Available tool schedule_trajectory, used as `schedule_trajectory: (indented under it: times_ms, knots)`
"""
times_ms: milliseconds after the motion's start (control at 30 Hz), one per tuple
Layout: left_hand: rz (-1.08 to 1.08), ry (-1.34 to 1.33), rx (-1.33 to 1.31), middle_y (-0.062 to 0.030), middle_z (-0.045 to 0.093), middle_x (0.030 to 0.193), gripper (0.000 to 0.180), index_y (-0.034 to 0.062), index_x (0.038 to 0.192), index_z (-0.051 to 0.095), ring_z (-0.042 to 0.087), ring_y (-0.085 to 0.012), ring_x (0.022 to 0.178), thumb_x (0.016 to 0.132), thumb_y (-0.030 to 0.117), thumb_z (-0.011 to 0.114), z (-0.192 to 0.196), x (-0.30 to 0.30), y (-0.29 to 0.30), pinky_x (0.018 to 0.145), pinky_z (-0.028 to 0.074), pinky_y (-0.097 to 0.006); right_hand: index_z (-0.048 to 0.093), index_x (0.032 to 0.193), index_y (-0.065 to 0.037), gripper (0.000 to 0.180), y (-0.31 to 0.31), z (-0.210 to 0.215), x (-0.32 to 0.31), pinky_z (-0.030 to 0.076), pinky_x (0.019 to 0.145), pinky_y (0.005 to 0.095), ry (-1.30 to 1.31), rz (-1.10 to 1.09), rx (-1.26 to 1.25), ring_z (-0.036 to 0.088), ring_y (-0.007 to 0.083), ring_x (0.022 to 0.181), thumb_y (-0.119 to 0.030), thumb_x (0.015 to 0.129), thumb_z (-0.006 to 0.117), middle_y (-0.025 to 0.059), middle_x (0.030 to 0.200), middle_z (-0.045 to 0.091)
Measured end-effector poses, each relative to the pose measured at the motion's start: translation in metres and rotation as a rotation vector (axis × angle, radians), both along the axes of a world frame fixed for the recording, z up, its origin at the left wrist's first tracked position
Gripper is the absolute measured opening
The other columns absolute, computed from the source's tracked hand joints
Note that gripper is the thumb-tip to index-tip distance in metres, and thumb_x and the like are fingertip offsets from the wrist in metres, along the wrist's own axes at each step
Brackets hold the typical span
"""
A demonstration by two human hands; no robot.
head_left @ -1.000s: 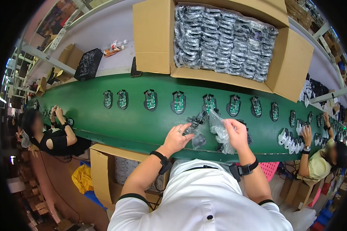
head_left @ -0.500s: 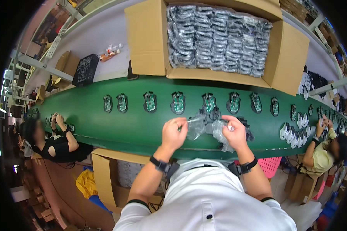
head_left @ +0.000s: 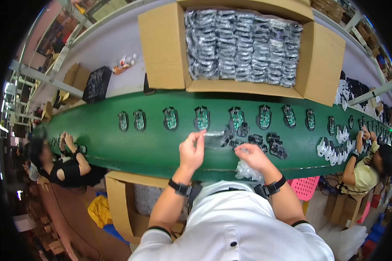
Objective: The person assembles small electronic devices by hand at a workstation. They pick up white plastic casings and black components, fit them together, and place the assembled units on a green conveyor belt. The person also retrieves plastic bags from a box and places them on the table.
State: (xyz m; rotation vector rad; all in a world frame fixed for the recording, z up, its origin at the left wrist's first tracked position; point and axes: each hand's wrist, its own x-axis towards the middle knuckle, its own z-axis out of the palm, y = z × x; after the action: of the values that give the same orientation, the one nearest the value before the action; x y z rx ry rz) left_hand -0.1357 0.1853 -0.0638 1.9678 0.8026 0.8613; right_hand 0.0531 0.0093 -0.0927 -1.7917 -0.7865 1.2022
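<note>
My left hand [head_left: 191, 151] is closed in a pinch on a clear plastic bag [head_left: 214, 134] that stretches to the right, with a dark part at its far end. My right hand [head_left: 253, 157] has its thumb and fingers drawn together, and a crumpled clear bag [head_left: 248, 171] bunches beneath it at the near edge of the green belt. Beyond the hands lie small black plastic parts [head_left: 278, 147] in a loose cluster. Just past them sits an opened computer mouse [head_left: 236, 118] with a green circuit board.
More opened mice [head_left: 170, 118] form a row along the green belt [head_left: 130, 152]. A cardboard box [head_left: 163, 52] of bagged dark parts stands behind it. White shells [head_left: 331, 152] lie at the right. Co-workers sit at left [head_left: 61, 167] and right [head_left: 366, 167]. Below is another open box [head_left: 117, 195].
My right hand has moved left and turned, bringing the crumpled bag nearer me. The left hand has risen slightly, and the bag at it has narrowed. More black parts show on the belt.
</note>
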Motion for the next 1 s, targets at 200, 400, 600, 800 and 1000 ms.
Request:
schedule_trajectory:
  times_ms: [200,400,600,800,1000]
  knots:
    - [-0.033,-0.416,-0.724,-0.0124,0.071,0.099,0.014,-0.0010,0.103,0.060,0.070,-0.0175,0.083,0.104,0.011,0.052,0.033,0.002,-0.010,0.076,0.054,-0.028,0.063,0.124,-0.001,0.036,0.001,-0.025,-0.009,0.049,0.093,0.0306,0.270,-0.038,-0.005,0.064,0.0162,0.105,-0.022,0.095,0.064,0.0093,0.114,0.070]
    - [0.115,-0.450,-0.974,-0.0108,0.070,0.094,0.010,0.0009,0.099,0.056,0.066,-0.0134,0.076,0.103,0.010,0.053,0.020,-0.010,-0.009,0.070,0.055,-0.027,0.043,0.145,0.005,0.061,0.021,-0.001,-0.020,0.038,0.113,0.0438,1.018,-0.072,0.426,0.054,0.0330,0.130,-0.030,0.097,0.061,0.0187,0.138,0.057]
    - [0.099,-0.357,-0.773,-0.0084,0.070,0.092,0.012,0.0011,0.099,0.057,0.064,-0.0100,0.076,0.103,0.012,0.054,0.006,-0.013,-0.017,0.071,0.053,-0.024,0.050,0.140,0.004,0.062,0.022,0.006,-0.014,0.044,0.107,0.0427,0.959,-0.033,0.405,0.061,0.0312,0.121,-0.035,0.095,0.065,0.0198,0.130,0.062]
    - [0.063,-0.351,-0.651,-0.0086,0.071,0.094,0.014,-0.0006,0.100,0.058,0.065,-0.0099,0.078,0.104,0.012,0.054,-0.004,-0.009,-0.019,0.073,0.053,-0.024,0.058,0.131,0.004,0.056,0.020,0.033,-0.012,0.049,0.100,0.0386,0.881,-0.011,0.399,0.065,0.0243,0.112,-0.035,0.092,0.071,0.0152,0.121,0.067]
    - [0.253,-0.056,0.038,-0.0084,0.069,0.091,0.024,-0.0021,0.114,0.058,0.064,-0.0145,0.076,0.095,0.010,0.065,0.010,0.003,-0.023,0.074,0.052,-0.027,0.073,0.099,0.001,0.019,0.018,0.040,-0.011,0.052,0.079,0.0283,0.544,-0.096,0.211,0.066,0.0120,0.084,-0.016,0.091,0.073,0.0057,0.093,0.073]
